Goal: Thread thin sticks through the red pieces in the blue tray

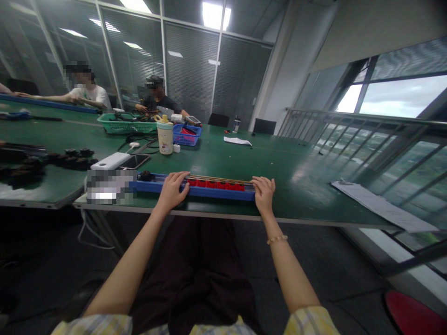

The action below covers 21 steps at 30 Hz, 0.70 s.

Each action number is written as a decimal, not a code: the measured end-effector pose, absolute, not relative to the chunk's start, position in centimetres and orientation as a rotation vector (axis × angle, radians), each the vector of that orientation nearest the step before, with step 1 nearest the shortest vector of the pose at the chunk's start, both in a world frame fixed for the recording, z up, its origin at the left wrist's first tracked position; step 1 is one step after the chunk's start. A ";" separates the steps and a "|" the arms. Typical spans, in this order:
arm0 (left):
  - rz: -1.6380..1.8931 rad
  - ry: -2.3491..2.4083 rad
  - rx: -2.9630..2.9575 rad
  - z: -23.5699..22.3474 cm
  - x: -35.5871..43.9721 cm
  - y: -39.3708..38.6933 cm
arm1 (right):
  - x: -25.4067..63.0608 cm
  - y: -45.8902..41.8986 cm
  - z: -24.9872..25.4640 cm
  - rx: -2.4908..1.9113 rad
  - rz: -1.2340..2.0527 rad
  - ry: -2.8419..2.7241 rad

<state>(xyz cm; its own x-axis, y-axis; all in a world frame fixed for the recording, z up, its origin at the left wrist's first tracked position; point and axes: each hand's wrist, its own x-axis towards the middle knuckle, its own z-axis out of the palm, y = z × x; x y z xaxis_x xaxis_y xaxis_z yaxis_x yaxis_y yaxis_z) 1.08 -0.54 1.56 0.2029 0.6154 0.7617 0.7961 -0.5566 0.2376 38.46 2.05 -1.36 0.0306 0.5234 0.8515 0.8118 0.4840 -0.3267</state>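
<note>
A long, narrow blue tray (223,192) lies along the near edge of the table, with a row of red blocks (216,185) inside it. Thin yellowish strips (221,179) run above the blocks along the tray's far side. My left hand (172,190) reaches over the tray, fingers and thumb curled at the strips' left end. At their right end, by the end of the tray, my right hand (264,191) has its fingers bent in and meeting the strips. A small black part (145,176) sits in the tray's left end.
Left of the tray are a white box (110,161) and a phone (134,161). Farther back stand a cup (165,136), a green basket (125,125) and a blue basket (186,135). Papers (380,204) lie at right. Black parts (71,158) cover the left table. Two people sit beyond.
</note>
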 end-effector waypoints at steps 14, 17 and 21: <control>-1.232 -1.397 -2.258 1.6 1.1 -0.6 | 38.3 2.1 -1.6 -1.295 -0.414 -1.574; -1.238 -1.385 -2.258 1.5 1.1 -0.5 | 38.3 2.2 -1.7 -1.315 -0.398 -1.568; -1.246 -1.369 -2.254 1.5 1.1 -0.5 | 38.4 2.5 -1.9 -1.326 -0.359 -1.537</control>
<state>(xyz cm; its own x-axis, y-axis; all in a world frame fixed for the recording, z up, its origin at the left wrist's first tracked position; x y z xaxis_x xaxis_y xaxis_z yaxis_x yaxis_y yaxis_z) 1.07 -0.50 1.46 0.2040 0.6211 0.7567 0.8116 -0.5395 0.2240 38.39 2.47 -1.91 0.1372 0.5517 0.8227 0.8593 0.3469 -0.3759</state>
